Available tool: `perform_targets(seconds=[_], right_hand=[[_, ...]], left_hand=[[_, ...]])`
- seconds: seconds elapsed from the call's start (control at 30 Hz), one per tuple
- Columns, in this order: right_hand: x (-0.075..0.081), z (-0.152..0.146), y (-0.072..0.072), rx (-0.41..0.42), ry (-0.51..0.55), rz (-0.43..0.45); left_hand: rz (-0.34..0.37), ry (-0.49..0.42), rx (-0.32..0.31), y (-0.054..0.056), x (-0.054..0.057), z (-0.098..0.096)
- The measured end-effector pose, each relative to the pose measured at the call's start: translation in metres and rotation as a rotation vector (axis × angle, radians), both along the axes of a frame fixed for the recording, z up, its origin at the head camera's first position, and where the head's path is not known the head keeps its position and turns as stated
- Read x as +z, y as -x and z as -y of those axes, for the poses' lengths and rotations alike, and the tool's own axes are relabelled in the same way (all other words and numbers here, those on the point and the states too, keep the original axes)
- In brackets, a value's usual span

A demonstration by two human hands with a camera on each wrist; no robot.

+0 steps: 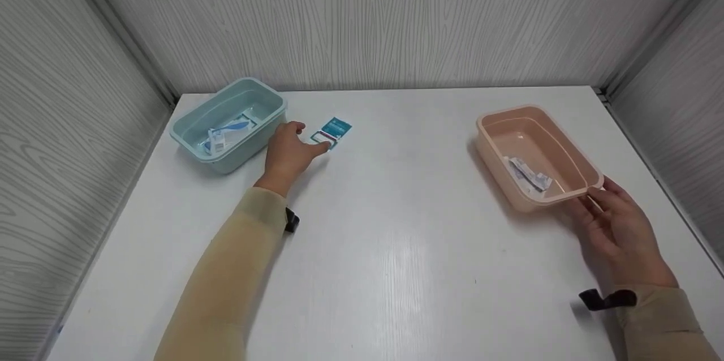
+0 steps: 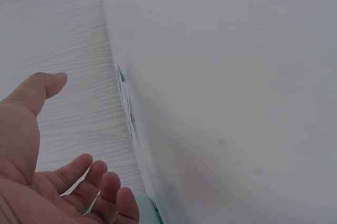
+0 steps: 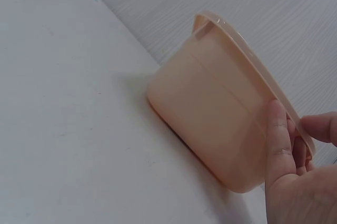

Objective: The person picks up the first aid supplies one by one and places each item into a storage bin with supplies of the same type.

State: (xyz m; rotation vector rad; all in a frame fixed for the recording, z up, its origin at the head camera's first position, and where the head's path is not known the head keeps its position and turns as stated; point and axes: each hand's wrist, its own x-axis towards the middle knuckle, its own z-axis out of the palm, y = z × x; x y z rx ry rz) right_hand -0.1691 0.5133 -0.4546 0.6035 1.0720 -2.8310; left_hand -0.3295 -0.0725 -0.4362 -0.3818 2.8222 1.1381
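My left hand (image 1: 288, 151) hovers above the table with thumb and fingers apart and nothing between them. Beside its thumb lies a flat teal-and-white packet (image 1: 337, 125); the thumb overlaps its lower edge in the head view. In the left wrist view that packet (image 2: 125, 95) shows nearly edge-on, apart from the fingers. A light teal plastic bin (image 1: 249, 149) stands left of this hand. At the right, my right hand (image 1: 622, 231) grips the near right corner of a pink plastic bin (image 1: 500, 171), thumb on the rim and fingers under it.
Several blue-and-white packets (image 1: 229, 133) lie inside the teal bin. The pink bin holds crumpled-looking white-and-purple packets (image 1: 529, 174). All stands on a white table (image 1: 396, 225), enclosed by wood-grain panels (image 1: 384, 21) at the back and both sides.
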Motion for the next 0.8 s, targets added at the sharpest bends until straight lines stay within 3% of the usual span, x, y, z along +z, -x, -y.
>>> perform_targets(seconds=[0.3,0.57,0.8], right_hand=[[-0.002,-0.001,-0.001,0.002,-0.007,0.008],[-0.002,-0.003,0.000,0.021,-0.018,-0.045],[-0.001,-0.005,0.000,0.031,-0.030,-0.021]], left_hand=[[0.100,0.032,-0.021,0.011,-0.009,-0.004],[0.105,0.131,-0.078,0.018,-0.009,-0.004],[0.114,0.139,-0.079,0.022,-0.008,-0.007]])
